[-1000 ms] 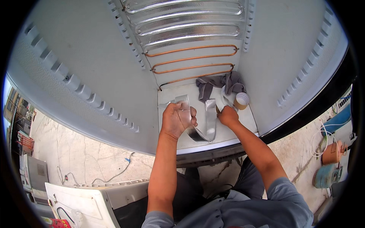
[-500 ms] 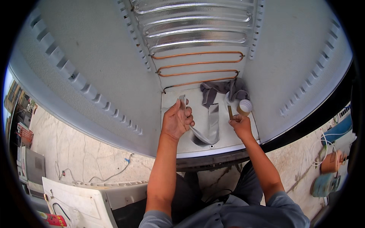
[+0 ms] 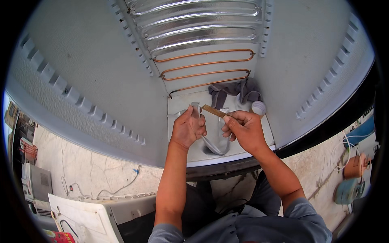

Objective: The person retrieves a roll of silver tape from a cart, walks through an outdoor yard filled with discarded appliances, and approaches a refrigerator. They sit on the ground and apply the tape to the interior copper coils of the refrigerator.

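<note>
My left hand (image 3: 187,128) is closed on the end of a strip of silver foil tape (image 3: 219,150), pinched upright between thumb and fingers. The tape loops down and lies curved on the floor of an open fridge cabinet. My right hand (image 3: 247,128) grips a narrow, flat brownish blade-like strip (image 3: 214,111) between thumb and fingers. Its tip points left, close to the tape end at my left fingers; whether they touch I cannot tell. Behind my right hand sit a grey cloth (image 3: 231,90) and a white-and-tan round roll or cup (image 3: 258,108).
Bare copper tubing (image 3: 204,73) runs across the cabinet's back wall, below foil-covered tubing (image 3: 198,30). Ribbed side walls enclose both arms. Outside stand an orange tank (image 3: 353,167) and a teal tank (image 3: 346,192) at right, and a white panel (image 3: 83,216) at lower left.
My right hand has moved left and up, bringing the flat strip from beside the white roll to the tape end. My left hand keeps its hold on the tape.
</note>
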Demonstrator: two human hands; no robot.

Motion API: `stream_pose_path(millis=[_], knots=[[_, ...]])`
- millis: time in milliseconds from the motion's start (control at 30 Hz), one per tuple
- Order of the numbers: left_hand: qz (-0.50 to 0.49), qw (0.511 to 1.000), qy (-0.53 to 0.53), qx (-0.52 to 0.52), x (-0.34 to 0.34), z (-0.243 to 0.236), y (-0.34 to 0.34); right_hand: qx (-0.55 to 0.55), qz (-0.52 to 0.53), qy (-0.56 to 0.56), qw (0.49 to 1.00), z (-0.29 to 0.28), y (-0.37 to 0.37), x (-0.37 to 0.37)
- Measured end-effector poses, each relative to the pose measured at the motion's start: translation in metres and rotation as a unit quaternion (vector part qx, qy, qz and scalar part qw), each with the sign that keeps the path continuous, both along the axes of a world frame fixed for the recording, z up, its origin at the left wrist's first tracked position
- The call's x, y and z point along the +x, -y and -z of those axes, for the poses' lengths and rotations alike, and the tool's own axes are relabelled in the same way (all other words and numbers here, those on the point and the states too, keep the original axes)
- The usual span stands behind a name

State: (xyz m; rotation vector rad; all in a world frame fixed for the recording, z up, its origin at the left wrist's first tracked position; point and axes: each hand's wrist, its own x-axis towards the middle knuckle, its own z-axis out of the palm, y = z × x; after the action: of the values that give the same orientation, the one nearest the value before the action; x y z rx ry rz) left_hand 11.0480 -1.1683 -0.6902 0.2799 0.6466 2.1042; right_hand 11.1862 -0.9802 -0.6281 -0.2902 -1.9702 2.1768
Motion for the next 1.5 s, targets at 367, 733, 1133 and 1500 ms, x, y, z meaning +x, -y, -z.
stream_pose_path(millis=[367, 733, 1133, 1500], knots=[[0.007, 1.0, -0.008, -0.027, 0.0, 0.002, -0.002, -0.104, -0.025, 0.044, 0.993, -0.001, -0.006, 0.003], [0.017, 0.999, -0.01, -0.029, 0.001, -0.001, -0.005, -0.119, -0.011, 0.026, 0.993, 0.006, -0.011, 0.004], [0.023, 0.999, -0.007, -0.028, 0.002, -0.002, -0.006, 0.091, 0.098, -0.159, 0.978, 0.002, 0.003, 0.01], [0.027, 0.998, -0.015, -0.048, 0.002, 0.003, -0.01, 0.126, 0.109, -0.167, 0.972, 0.001, 0.001, 0.007]])
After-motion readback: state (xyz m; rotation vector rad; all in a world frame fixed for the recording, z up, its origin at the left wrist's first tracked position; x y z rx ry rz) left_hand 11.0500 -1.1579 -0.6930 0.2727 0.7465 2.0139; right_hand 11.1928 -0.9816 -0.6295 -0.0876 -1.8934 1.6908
